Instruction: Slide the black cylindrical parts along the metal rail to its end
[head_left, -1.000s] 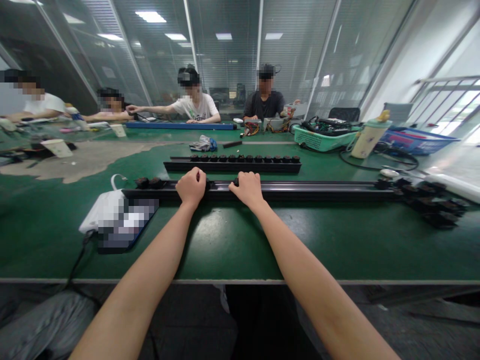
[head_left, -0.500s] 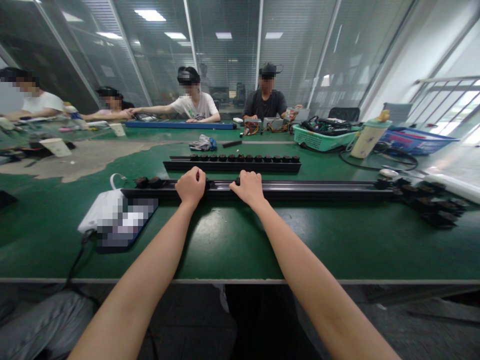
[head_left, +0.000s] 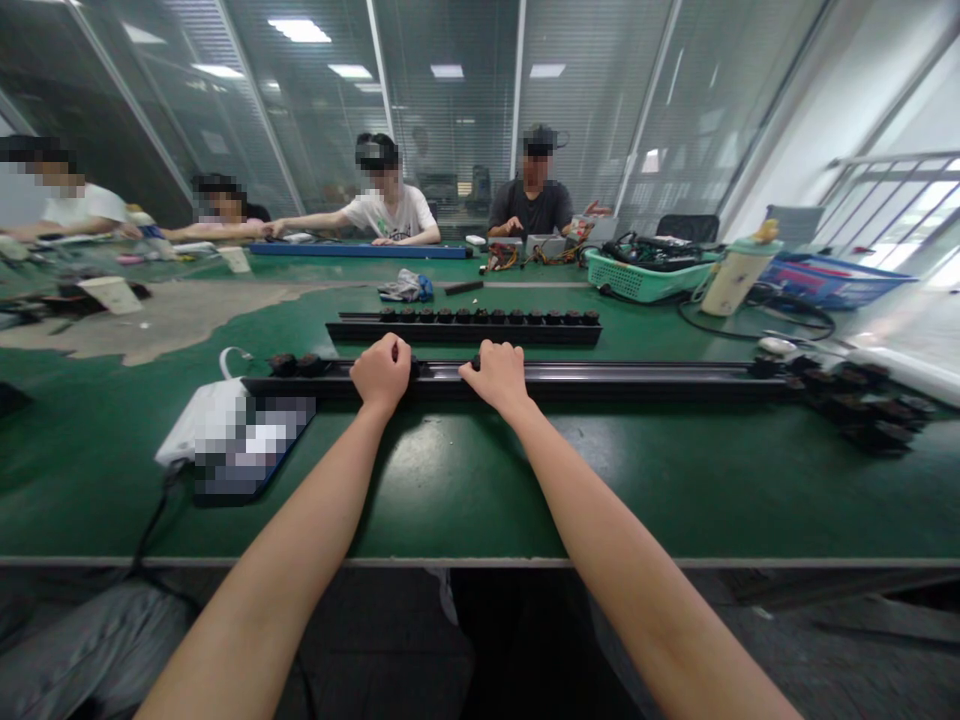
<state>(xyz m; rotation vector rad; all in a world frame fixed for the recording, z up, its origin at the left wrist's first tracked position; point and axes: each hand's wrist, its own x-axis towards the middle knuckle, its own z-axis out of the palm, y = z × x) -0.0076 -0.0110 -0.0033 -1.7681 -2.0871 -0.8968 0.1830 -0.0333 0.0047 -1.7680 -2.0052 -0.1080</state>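
Observation:
A long black rail (head_left: 637, 375) with a shiny groove lies across the green table in front of me. My left hand (head_left: 382, 374) is closed over the rail, its fingers curled round a small black module that they mostly hide. To its right, my right hand (head_left: 496, 376) is also closed on the rail, with the dark edge of another black module (head_left: 475, 362) showing by the thumb. A stretch of bare groove lies between both hands. More black modules (head_left: 309, 365) sit at the rail's left end. Behind it lies a second black rail (head_left: 465, 332) carrying a row of similar modules.
Loose black modules (head_left: 885, 425) are heaped at the right. A white device (head_left: 214, 415) with a cable and a phone (head_left: 259, 450) lie at the left. Farther back stand a green basket (head_left: 649, 278), a bottle (head_left: 739, 278) and paper cups (head_left: 112, 294). Several people work across the table.
My hands and the rail have stayed in place. Across the table, the person in the dark shirt has raised a hand slightly.

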